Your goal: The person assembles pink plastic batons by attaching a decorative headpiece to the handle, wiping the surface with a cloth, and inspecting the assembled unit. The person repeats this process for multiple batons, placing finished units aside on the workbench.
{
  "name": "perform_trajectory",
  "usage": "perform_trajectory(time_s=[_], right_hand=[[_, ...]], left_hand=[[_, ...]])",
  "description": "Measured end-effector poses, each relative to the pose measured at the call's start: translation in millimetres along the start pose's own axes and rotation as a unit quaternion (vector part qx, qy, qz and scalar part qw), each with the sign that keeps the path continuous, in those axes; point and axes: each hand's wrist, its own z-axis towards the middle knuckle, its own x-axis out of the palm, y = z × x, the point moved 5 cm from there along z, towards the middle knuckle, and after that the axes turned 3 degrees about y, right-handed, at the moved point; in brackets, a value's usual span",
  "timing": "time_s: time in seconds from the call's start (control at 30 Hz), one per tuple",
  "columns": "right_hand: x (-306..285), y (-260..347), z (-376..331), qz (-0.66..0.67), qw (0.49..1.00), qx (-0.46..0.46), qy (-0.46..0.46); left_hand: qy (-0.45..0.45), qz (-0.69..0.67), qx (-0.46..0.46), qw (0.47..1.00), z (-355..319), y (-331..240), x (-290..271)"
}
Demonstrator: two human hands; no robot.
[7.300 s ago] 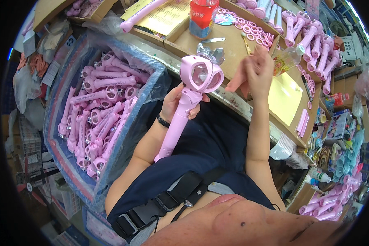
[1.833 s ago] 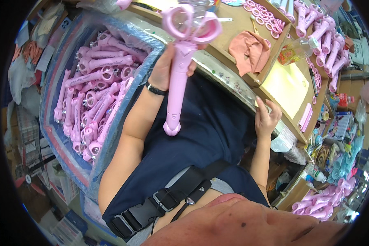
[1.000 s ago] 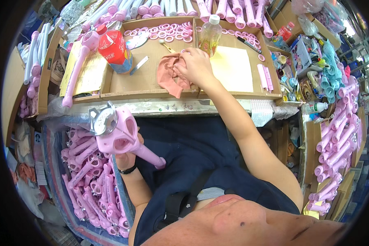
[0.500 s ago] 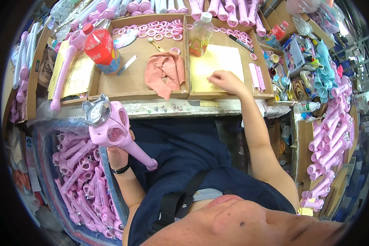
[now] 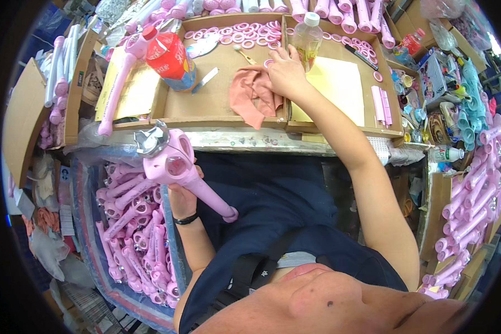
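Observation:
My left hand (image 5: 183,197) is wrapped around a pink plastic toy wand (image 5: 197,186). The wand has a wide head with oval windows, a silver claw-like top (image 5: 152,139) and a handle slanting down to the right. My right hand (image 5: 288,75) is over the divider of the cardboard tray (image 5: 206,121), fingers apart. Its thumb side is at a single pink ring (image 5: 268,63); whether it touches the ring I cannot tell. Beside this hand lie a crumpled salmon cloth (image 5: 247,92) and a clear bottle with a white cap (image 5: 308,39).
Several loose pink rings (image 5: 250,34) lie at the tray's back. A red-labelled bottle (image 5: 170,61) stands at its left; a yellow sheet (image 5: 337,89) covers part of the right compartment. Left of my lap, a lined bin (image 5: 83,222) holds many pink wands. More pink handles (image 5: 470,206) are stacked at right.
My right hand has moved from above the yellow sheet, left and away from me, to the lone ring by the cloth. My left hand still holds the wand. The whole view has shifted slightly.

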Motion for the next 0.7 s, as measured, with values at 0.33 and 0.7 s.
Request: perform_trajectory(time_s=[0.33,0.7], right_hand=[[-33.1,0.0,32.5,0.312,0.939,0.121,0.078],[18.7,-10.4,-97.6,0.613,0.618,0.431,0.237]], left_hand=[[-0.021,0.001,0.020,1.000,-10.1,-1.3,-13.6],[-0.016,-0.007,-0.010,1.000,24.5,5.5,-4.9]])
